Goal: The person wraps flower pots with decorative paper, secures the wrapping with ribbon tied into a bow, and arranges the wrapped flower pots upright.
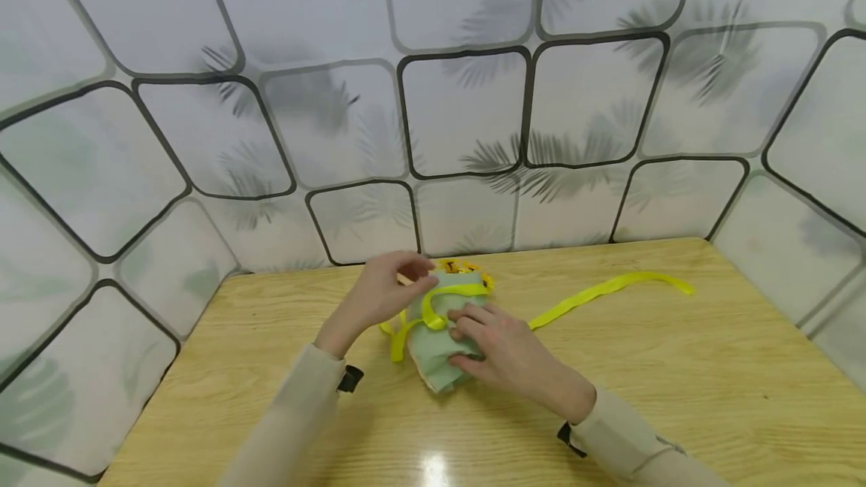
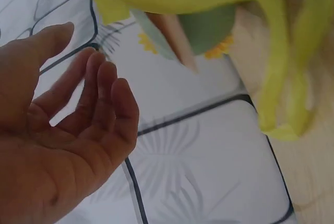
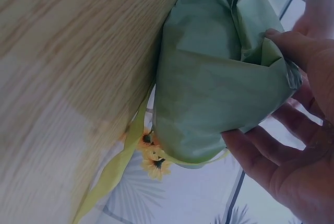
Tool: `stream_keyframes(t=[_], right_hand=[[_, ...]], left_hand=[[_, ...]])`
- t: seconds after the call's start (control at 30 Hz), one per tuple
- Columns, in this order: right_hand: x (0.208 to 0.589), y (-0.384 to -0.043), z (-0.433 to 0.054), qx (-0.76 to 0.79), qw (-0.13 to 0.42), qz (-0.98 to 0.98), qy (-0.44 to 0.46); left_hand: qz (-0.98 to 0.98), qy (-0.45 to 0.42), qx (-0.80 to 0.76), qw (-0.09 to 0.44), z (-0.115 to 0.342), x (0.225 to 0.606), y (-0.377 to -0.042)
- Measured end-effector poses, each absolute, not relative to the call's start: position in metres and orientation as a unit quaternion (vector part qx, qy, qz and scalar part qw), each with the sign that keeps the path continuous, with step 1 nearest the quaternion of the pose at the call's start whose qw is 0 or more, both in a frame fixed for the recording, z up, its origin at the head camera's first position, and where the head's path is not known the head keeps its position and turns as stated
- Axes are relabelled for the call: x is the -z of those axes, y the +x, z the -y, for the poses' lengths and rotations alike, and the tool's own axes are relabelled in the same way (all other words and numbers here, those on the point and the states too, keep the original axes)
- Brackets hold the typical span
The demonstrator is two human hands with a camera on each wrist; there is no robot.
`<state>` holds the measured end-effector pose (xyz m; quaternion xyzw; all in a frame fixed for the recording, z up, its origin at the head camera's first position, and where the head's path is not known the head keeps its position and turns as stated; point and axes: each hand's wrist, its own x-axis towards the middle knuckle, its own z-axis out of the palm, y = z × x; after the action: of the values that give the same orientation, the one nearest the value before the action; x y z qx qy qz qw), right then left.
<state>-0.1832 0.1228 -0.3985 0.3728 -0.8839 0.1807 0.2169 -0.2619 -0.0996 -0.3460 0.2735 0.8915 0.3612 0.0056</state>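
Note:
A small sunflower bouquet wrapped in pale green paper [image 1: 428,355] lies on the table, its yellow sunflowers [image 1: 465,267] toward the wall. Over the wrap runs a bright yellow ribbon [image 1: 460,289], looped across the front. My right hand [image 1: 507,348] grips the bouquet from the right; in the right wrist view the thumb presses a fold of the green wrapping [image 3: 209,98] and the fingertips bear on its side. My left hand [image 1: 384,288] hovers at the upper left of the wrap. Its fingers [image 2: 107,88] are loosely bent and hold nothing, beside the blurred ribbon in the left wrist view.
One long ribbon tail [image 1: 609,285] stretches right across the wooden table [image 1: 710,382]. A shorter end [image 1: 398,344] hangs at the bouquet's left. Behind the table stands a wall covering [image 1: 467,119] with leaf prints and dark rounded frames, close to the flowers.

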Motion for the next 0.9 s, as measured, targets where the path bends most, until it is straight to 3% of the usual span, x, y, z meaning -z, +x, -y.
stream_keyframes(t=[0.27, 0.63, 0.77, 0.9], right_hand=[[0.397, -0.182, -0.124, -0.189, 0.218, 0.884, 0.368], [0.400, -0.182, -0.126, -0.195, 0.243, 0.883, 0.350], [0.399, -0.183, -0.128, -0.187, 0.235, 0.885, 0.356], [0.398, -0.183, -0.129, -0.184, 0.224, 0.885, 0.365]], left_hand=[[-0.900, 0.277, -0.333, 0.051, 0.116, 0.364, -0.246], [-0.856, 0.389, -0.335, -0.066, 0.111, 0.372, -0.250], [-0.853, 0.385, -0.346, -0.066, 0.108, 0.376, -0.248], [-0.844, 0.382, -0.359, -0.113, 0.110, 0.378, -0.241]])
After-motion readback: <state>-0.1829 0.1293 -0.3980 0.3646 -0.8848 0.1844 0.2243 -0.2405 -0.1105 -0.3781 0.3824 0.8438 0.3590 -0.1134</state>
